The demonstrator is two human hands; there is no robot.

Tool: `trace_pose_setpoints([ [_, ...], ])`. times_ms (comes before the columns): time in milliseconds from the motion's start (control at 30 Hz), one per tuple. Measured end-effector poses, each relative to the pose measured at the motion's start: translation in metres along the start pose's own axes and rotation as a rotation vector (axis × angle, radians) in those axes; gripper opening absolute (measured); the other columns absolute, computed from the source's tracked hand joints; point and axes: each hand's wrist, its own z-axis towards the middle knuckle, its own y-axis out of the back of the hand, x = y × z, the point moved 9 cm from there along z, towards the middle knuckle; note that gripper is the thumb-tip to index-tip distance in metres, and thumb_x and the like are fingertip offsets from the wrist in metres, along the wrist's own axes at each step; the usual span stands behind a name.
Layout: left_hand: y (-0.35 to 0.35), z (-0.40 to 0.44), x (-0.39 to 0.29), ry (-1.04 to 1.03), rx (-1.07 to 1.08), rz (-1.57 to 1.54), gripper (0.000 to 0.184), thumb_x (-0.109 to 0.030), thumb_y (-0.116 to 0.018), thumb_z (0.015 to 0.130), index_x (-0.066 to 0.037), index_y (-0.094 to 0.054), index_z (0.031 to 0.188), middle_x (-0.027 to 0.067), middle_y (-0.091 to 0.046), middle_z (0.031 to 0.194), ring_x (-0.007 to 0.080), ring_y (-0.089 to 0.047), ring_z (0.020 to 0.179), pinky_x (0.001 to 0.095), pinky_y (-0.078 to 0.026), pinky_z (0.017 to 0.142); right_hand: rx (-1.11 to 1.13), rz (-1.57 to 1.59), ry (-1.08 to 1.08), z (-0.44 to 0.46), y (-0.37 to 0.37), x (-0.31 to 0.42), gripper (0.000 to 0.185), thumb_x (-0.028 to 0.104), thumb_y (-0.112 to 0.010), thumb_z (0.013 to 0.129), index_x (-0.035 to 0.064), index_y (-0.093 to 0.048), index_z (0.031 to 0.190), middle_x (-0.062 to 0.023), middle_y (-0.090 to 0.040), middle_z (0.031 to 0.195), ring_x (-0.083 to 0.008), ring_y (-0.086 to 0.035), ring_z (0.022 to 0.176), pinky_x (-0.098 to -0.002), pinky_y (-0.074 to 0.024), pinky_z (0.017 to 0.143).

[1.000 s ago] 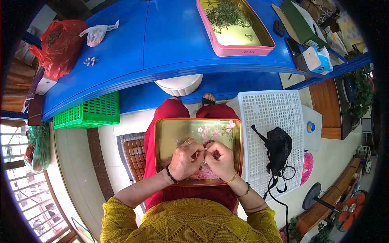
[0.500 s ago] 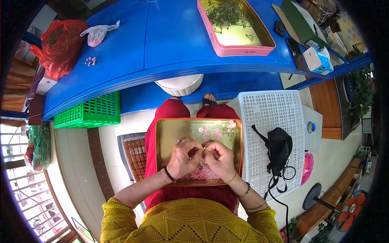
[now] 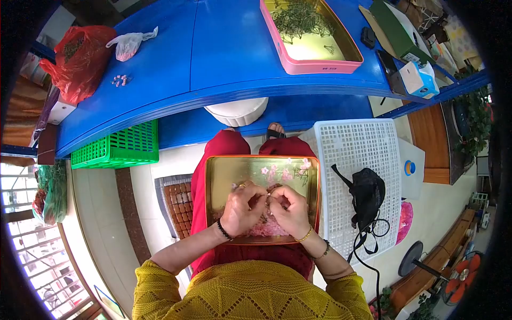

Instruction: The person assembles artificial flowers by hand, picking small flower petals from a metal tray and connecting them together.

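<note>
A rectangular tin tray [image 3: 224, 169] with an orange-red rim rests on my lap. Small pink flowers [image 3: 286, 174] with thin stems lie at its far right, and a heap of pink flower pieces [image 3: 261, 229] covers the near side. Over the middle of the tray, my left hand [image 3: 242, 210] and my right hand [image 3: 290, 212] meet at the fingertips. Both are pinched closed. Something small and pale shows between the fingertips, too small to name.
On the blue table [image 3: 160, 58] sit a pink tin [image 3: 322, 68] with green stems, a red plastic bag [image 3: 85, 58] and a small white bag [image 3: 128, 45]. To the right, a black bag [image 3: 367, 192] lies on a white plastic crate [image 3: 341, 144]. A green crate [image 3: 128, 146] stands left under the table.
My fingers have shifted slightly, and the curled fingers of both hands sit a little differently. The hands stay together over the tray. Nothing else has visibly moved.
</note>
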Motion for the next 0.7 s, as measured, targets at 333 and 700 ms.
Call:
trace_pose_setpoints([
  [333,-0.009,-0.006,0.031,0.262,0.051,-0.322,0.003,-0.002,-0.064,0.085,0.0,-0.064,0.087,-0.0007,-0.06,0.072,0.004,-0.054,0.065,0.0211,-0.043,0.055,-0.05,-0.068,0.072,0.001,0.002,0.017,0.009,-0.005,-0.064,0.08,0.0016,-0.058,0.083,0.0011,-0.06,0.074,-0.0019,-0.054,0.066,-0.0195,-0.0451,0.058],
  [700,-0.023,-0.015,0.051,0.611,0.211,-0.678,0.012,-0.014,-0.062,0.091,-0.003,-0.063,0.09,-0.0004,-0.057,0.066,0.0046,-0.049,0.05,0.0215,-0.035,0.041,-0.002,-0.067,0.073,0.0,-0.001,0.02,0.009,-0.002,-0.064,0.08,0.0005,-0.061,0.088,-0.005,-0.063,0.077,-0.0077,-0.058,0.066,-0.0223,-0.0465,0.058],
])
